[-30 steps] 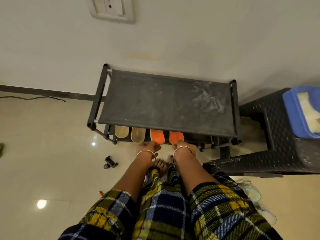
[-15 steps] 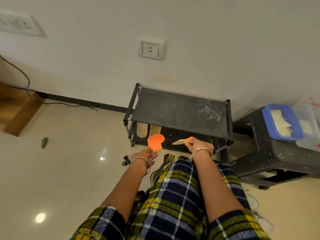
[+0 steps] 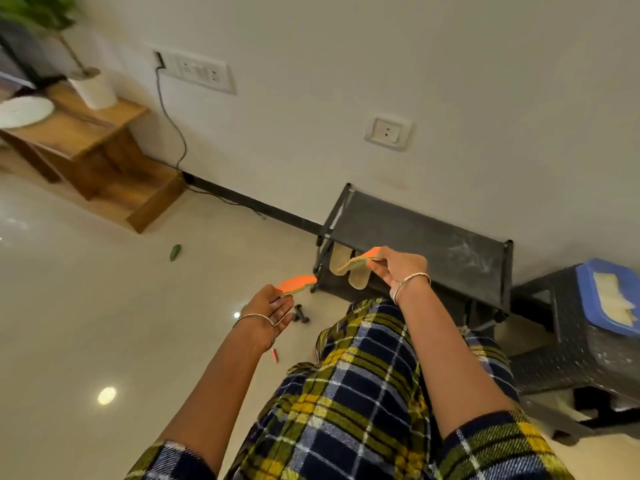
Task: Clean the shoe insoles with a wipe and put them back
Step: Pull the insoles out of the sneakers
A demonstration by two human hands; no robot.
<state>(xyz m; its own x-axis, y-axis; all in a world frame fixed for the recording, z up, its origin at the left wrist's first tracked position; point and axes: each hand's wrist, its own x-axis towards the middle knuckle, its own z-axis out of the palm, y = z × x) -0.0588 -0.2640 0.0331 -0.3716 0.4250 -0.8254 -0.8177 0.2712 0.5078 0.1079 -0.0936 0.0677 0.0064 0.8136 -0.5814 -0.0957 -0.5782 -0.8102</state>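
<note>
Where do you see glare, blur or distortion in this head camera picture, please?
Head view: lamp glare spots on the glossy floor; motion blur smears the plant and wooden table, upper left; the wide-angle tilt slants the shoe rack; the orange insoles look fairly sharp.

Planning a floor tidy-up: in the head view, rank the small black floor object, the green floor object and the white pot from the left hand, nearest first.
1. The small black object, on the floor just right of the left hand.
2. The green object, on the floor, further left.
3. The white pot, on the wooden stand, far left.
</note>
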